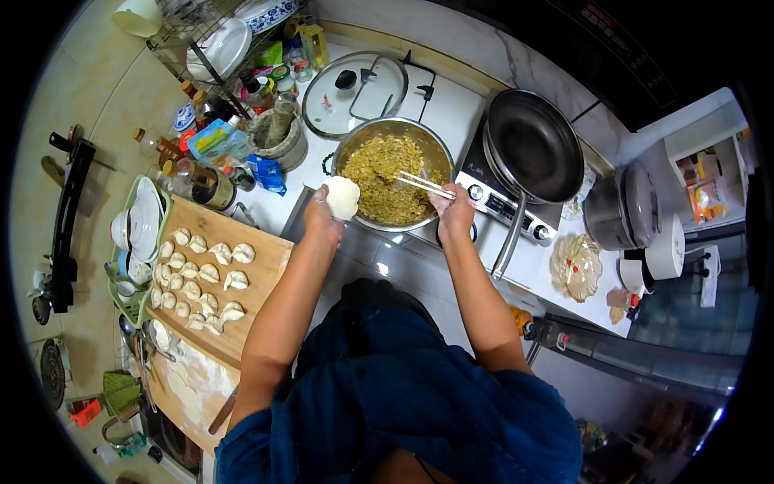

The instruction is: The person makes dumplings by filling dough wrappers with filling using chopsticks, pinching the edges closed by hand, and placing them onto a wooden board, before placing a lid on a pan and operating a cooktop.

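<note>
A round, flat dumpling wrapper (343, 198) rests on my left hand (321, 216), whose fingers hold it near the left rim of a steel bowl (372, 222). Chopped filling (379, 171) fills much of that bowl. My right hand (456, 211) is closed around a pair of chopsticks (421, 184), their tips down in the filling. To the left, several folded dumplings (190, 270) lie in rows on a wooden board (262, 278).
Right of the bowl, a black frying pan (535, 145) sits on a cooker, its handle pointing toward me. A glass lid (334, 101) lies behind the bowl. Bottles (201, 187) and a stone mortar (278, 149) crowd the left. A floured board (197, 395) carries more wrappers.
</note>
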Tool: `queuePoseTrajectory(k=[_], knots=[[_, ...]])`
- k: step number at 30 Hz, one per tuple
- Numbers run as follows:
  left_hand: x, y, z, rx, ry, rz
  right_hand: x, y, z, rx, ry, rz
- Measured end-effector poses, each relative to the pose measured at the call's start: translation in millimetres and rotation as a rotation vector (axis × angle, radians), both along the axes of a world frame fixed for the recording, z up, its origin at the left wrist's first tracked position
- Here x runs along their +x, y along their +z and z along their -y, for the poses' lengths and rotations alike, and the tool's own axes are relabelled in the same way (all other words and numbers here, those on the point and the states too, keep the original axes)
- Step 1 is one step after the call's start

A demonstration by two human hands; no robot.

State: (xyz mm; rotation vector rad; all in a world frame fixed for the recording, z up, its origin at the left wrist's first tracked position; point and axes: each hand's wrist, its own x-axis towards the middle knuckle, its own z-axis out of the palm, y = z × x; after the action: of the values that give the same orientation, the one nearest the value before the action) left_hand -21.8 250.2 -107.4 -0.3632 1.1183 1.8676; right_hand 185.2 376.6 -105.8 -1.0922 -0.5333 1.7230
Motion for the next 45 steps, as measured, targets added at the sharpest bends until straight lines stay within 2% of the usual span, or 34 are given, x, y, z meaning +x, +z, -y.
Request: queuePoseTrajectory(k=[3, 9, 15, 19, 26, 32, 45], knots=[[2.0, 0.8, -1.0, -0.009, -0.005, -0.003, 3.0, 3.5, 2.2, 0.093, 0.015, 0.045], [2.7, -3.4, -5.3, 0.002, -0.011, -0.004, 5.4, 20.0, 10.8, 0.115, 0.017, 0.087], [10.1, 10.1, -12.7, 0.012, -0.012, 0.044, 4.2, 36.0, 27.1, 0.083, 0.089, -0.106], [18.3, 16.0, -21.4, 0.128, -0.022, 0.172, -4.6, 41.6, 43.9, 0.019, 0.148, -0.211], [20.2, 26.1, -21.7, 0.238, -0.006, 0.286, -9.9, 42.2, 60.6, 0.052, 0.197, -0.073], [13.2, 23.0, -21.0, 0.252, 0.026, 0.285, 8.7, 53.5, 61.1, 0.337, 0.238, 0.11], [15.1, 27.3, -22.0, 0.237, -0.004, 0.277, 7.5, 60.2, 61.1, 0.306, 0.21, 0.102]])
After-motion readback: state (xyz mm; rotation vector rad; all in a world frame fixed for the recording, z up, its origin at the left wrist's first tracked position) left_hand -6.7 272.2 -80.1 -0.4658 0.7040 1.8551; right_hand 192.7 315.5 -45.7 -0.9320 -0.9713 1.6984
